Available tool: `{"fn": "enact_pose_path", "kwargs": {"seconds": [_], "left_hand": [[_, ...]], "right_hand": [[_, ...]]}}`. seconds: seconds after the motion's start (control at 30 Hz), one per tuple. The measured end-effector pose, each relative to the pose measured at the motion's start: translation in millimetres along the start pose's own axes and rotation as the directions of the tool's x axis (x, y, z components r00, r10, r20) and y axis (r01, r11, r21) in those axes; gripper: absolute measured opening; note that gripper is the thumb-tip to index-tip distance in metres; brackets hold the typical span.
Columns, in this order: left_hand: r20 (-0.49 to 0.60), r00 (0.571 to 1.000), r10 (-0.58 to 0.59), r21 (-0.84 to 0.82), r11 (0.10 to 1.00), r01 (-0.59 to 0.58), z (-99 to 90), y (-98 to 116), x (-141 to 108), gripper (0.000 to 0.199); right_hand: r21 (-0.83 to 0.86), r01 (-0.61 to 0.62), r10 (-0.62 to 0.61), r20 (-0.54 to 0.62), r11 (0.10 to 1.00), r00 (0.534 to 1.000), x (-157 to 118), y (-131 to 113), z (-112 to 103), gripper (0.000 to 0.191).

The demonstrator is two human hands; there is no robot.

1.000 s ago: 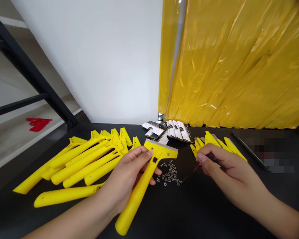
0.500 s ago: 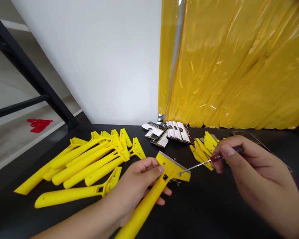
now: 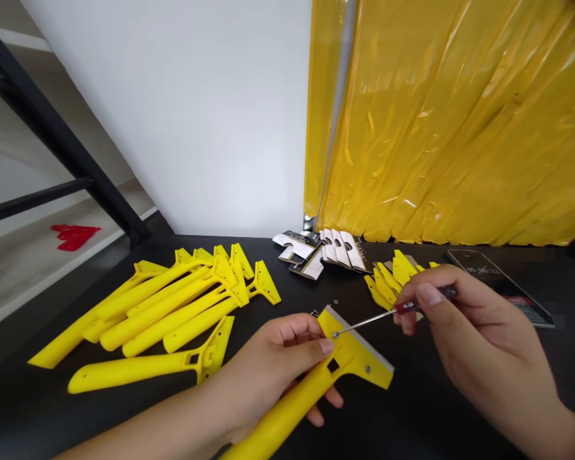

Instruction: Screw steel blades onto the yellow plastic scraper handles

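My left hand (image 3: pixel 287 370) is closed around the neck of a yellow scraper (image 3: pixel 297 409), thumb on top near the head. A metal blade (image 3: pixel 359 338) runs along the far edge of that head, and a screw (image 3: pixel 368 369) shows near its right end. Between thumb and fingers, my right hand (image 3: pixel 479 338) grips a screwdriver (image 3: pixel 402 308) with a dark red handle. Its tip meets another screw (image 3: pixel 335 335) at the left side of the scraper head. To the left lie several yellow scraper handles (image 3: pixel 172 313), one nearer to me than the pile.
Yellow clamp plates (image 3: pixel 386 281) lie beyond my right hand. Folded card sleeves (image 3: pixel 335 250) are at the back of the black table (image 3: pixel 249 252). A phone (image 3: pixel 498 284) lies at the right. Yellow plastic sheeting (image 3: pixel 450 128) hangs behind. Red material (image 3: pixel 74 236) sits on a shelf at left.
The screwdriver tip has gone from the right screw to the left one on the scraper head. My left hand and the scraper have shifted slightly right and nearer; the phone's screen is now lit.
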State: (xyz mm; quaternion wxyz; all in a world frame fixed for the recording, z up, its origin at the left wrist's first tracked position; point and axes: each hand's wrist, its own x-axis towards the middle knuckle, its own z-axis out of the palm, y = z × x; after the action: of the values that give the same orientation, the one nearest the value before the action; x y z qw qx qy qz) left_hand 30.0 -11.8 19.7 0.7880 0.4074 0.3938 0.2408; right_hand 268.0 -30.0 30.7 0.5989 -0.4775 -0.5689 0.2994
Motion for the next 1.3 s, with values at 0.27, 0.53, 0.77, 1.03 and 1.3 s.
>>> {"fn": "enact_pose_path", "kwargs": {"seconds": [0.27,0.53,0.77,1.03,1.3], "left_hand": [[0.0,1.0,-0.02,0.01,1.0,0.02,0.0,1.3,-0.9,0.017],[0.006,1.0,-0.021,0.03,0.999,0.021,-1.8,0.8,0.9,0.017],[-0.033,0.999,-0.011,0.004,1.0,0.011,-0.6,3.3,0.9,0.021],[-0.13,0.99,0.056,-0.006,0.998,-0.058,-1.5,7.8,0.4,0.022],[-0.258,0.954,0.156,0.154,0.981,-0.119,-2.3,8.3,1.8,0.026]], "right_hand": [[-0.079,0.033,-0.029,0.047,0.996,0.998,-0.3,-3.7,-1.5,0.014],[-0.16,0.063,-0.05,0.085,0.985,0.995,-4.8,-1.4,-3.7,0.01],[-0.382,0.385,-0.307,0.251,0.84,0.918,-10.4,-9.6,-11.9,0.015],[-0.37,0.58,-0.367,0.505,0.726,0.781,-7.9,-19.0,-14.3,0.021],[-0.486,0.667,-0.406,0.539,0.565,0.738,-7.7,-17.1,-9.8,0.031]]}}
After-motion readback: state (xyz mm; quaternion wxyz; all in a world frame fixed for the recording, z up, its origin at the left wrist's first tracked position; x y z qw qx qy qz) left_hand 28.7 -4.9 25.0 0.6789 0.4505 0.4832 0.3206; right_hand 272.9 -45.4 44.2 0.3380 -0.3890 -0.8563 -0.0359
